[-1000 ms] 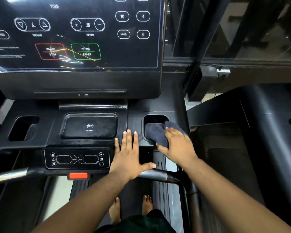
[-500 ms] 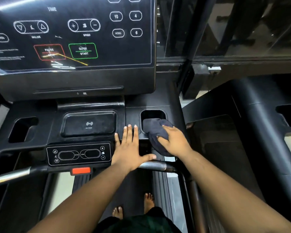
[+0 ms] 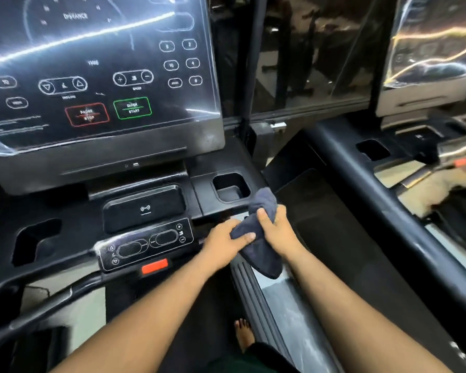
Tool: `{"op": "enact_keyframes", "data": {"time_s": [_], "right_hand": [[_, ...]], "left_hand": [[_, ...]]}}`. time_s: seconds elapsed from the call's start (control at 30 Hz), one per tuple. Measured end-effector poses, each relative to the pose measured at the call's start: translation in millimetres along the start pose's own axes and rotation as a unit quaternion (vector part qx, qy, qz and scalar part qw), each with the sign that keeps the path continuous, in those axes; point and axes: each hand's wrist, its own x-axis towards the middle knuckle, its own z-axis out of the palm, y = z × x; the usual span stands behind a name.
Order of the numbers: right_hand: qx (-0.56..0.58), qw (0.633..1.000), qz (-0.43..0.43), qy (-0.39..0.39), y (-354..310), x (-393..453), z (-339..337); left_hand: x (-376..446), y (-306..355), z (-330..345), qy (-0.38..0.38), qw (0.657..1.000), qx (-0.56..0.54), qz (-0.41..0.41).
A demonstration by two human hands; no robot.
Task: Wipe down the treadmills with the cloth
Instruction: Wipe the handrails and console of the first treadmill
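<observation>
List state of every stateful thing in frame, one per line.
cloth: bunched, held in both hands, off the console
left hand: grips cloth's lower part
right hand: grips cloth's upper part
right cup holder: nothing visible inside
left cup holder: dark, contents cannot be told
screen: lit, film-covered, glare streaks
red stop tab: seated in place

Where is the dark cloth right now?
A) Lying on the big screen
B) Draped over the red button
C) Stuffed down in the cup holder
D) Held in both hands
D: the cloth is gripped by the left hand and the right hand together, in front of the cup holder and not inside it.
</observation>
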Motion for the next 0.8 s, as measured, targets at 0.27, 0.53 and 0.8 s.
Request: {"op": "enact_keyframes", "data": {"time_s": [0.27,0.53,0.8], "right_hand": [[-0.215,0.963,0.124,0.103,33.3,-102.5,-32.6],[-0.016,0.99,-0.083,-0.11,41.8,-180.0,-33.1],[0.016,1.0,-0.02,-0.003,48.0,-200.0,-74.9]], "left_hand": [[-56.0,-6.0,-7.4,-0.055,0.973,-0.222,-0.039],[-100.1,3.8,29.6,-0.221,0.948,-0.227,0.019],[-106.3,5.9,57.0,-0.187,0.925,-0.321,-0.075]]}}
